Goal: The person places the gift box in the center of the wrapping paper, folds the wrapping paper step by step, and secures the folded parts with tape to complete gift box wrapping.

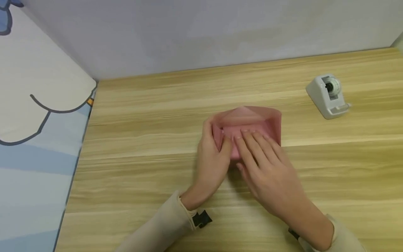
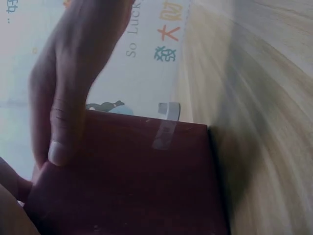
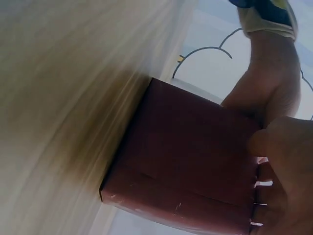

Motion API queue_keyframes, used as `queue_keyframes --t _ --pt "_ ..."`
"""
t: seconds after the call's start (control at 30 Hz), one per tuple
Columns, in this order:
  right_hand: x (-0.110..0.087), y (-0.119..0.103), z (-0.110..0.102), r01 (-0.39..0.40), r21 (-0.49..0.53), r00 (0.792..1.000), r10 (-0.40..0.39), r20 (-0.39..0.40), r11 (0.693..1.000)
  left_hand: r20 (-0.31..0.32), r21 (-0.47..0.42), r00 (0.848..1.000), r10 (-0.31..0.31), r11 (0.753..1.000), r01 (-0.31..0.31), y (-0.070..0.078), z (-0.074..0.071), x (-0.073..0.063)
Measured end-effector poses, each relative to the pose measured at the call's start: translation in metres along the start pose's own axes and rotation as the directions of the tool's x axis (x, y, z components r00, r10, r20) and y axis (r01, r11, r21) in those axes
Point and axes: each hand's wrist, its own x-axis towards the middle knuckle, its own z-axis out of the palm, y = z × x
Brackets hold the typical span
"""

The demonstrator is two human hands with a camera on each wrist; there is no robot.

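A pink paper box (image 1: 273,120) with upright flaps sits on the table in the head view. My left hand (image 1: 214,164) grips its left side, thumb inside the opening and fingers outside. My right hand (image 1: 272,178) lies over the near side, its straight fingers pressing on the pink paper inside. Its thumb rests against the outer near face in the left wrist view, where the box (image 2: 132,181) looks dark red and bears a clear tape strip (image 2: 164,136). In the right wrist view, both hands meet at the top edge of the box (image 3: 181,152).
A white tape dispenser (image 1: 329,96) with a roll in it stands at the back right of the wooden table (image 1: 141,115). A pale wall (image 1: 204,35) rises behind the table. A printed panel (image 1: 34,147) with cloud shapes borders the left side.
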Motion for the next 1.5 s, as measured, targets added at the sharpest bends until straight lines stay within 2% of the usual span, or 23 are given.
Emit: queue_keyframes --t 0.23,0.4,0.53,0.63,0.77,0.87,0.97,1.03,1.23,1.33,1.5 --pt "0.009 -0.001 -0.002 0.02 -0.022 0.998 -0.021 -0.053 1.0 0.074 -0.015 0.996 -0.047 0.999 0.048 0.004 -0.009 -0.019" --pt "0.009 0.001 -0.002 0.026 -0.017 0.999 -0.026 -0.044 1.0 0.113 -0.016 0.994 -0.008 1.0 0.01 0.005 -0.006 -0.026" --pt "0.007 0.003 -0.003 0.027 -0.008 0.999 -0.027 -0.038 1.0 0.091 -0.003 0.996 0.009 1.0 -0.008 0.006 0.001 -0.023" --pt "0.007 0.002 -0.003 0.03 -0.007 0.999 -0.03 -0.033 1.0 0.072 -0.035 0.997 0.028 0.999 -0.026 0.005 0.004 -0.019" --pt "0.008 0.001 -0.001 0.038 -0.001 0.999 -0.038 -0.039 0.999 0.038 -0.088 0.993 0.109 0.991 -0.105 0.003 0.007 -0.011" --pt "0.009 0.0 0.0 0.045 -0.002 0.998 -0.045 -0.047 0.999 -0.005 -0.062 0.983 0.186 0.981 -0.186 0.006 0.006 -0.004" --pt "0.009 -0.001 0.001 0.048 -0.005 0.997 -0.048 -0.053 0.999 -0.027 -0.042 0.974 0.225 0.973 -0.226 0.01 0.003 0.003" --pt "0.009 -0.001 0.001 0.048 -0.004 0.998 -0.048 -0.051 0.999 -0.038 -0.048 0.975 0.22 0.974 -0.221 0.013 0.0 0.006" --pt "0.011 -0.002 0.002 0.046 0.008 0.998 -0.046 -0.053 0.999 -0.043 -0.113 0.993 0.111 0.987 -0.115 0.013 -0.001 0.001" --pt "0.012 -0.001 0.003 0.047 0.006 0.997 -0.046 -0.058 0.999 -0.044 -0.084 0.994 0.103 0.991 -0.107 0.011 0.001 -0.001" --pt "0.014 0.0 0.004 0.051 -0.001 0.997 -0.051 -0.052 0.999 -0.046 -0.1 0.992 0.118 0.988 -0.122 0.008 0.003 0.003"
